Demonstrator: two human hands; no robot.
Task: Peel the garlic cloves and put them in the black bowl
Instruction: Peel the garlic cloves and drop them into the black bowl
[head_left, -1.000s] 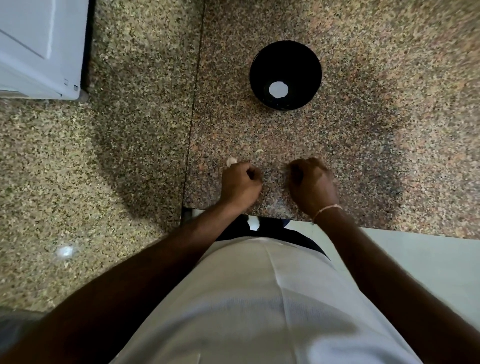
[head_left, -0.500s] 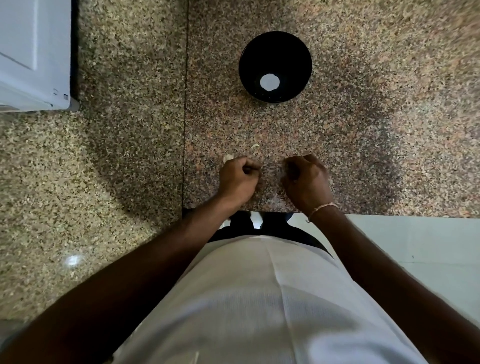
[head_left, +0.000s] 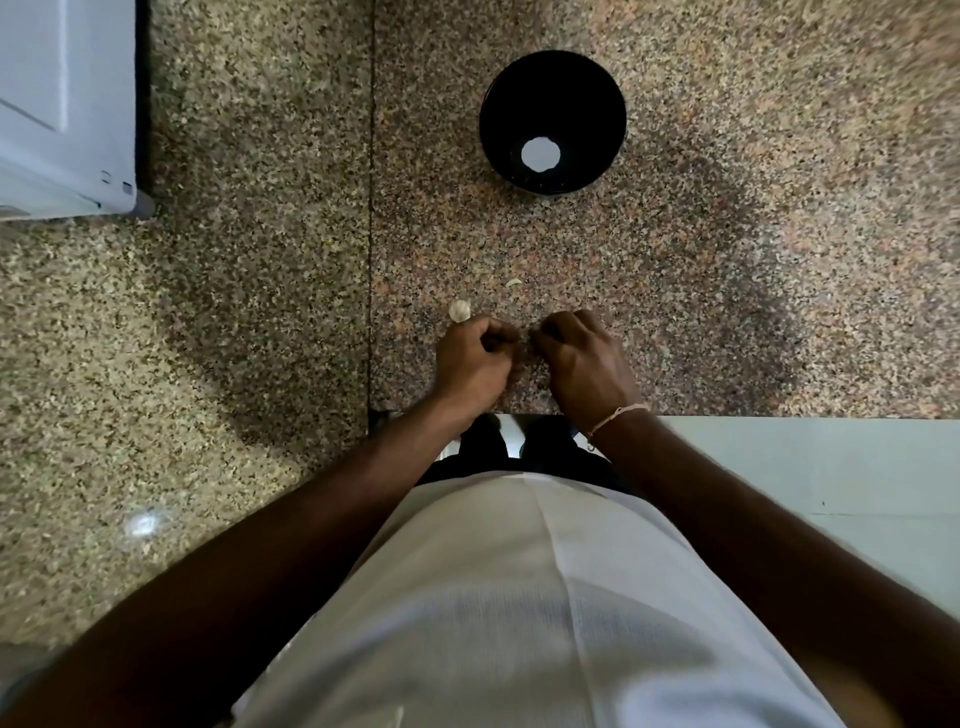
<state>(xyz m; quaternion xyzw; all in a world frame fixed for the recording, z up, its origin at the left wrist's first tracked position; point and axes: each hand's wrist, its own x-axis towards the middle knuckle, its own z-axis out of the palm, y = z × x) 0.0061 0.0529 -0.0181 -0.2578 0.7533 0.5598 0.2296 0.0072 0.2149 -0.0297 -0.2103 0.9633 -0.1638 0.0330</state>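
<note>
We find the left hand (head_left: 475, 358) and the right hand (head_left: 584, 358) side by side over the near edge of the speckled stone counter (head_left: 727, 312), fingers curled inward toward each other. We cannot tell what, if anything, either one grips; the fingertips hide it. A garlic clove (head_left: 460, 310) lies on the counter touching the left knuckles. A small pale scrap of peel (head_left: 513, 282) lies just beyond the hands. Well beyond them stands the black bowl (head_left: 597, 104), a white spot at its bottom. A white appliance (head_left: 62, 104) occupies the far left corner.
</note>
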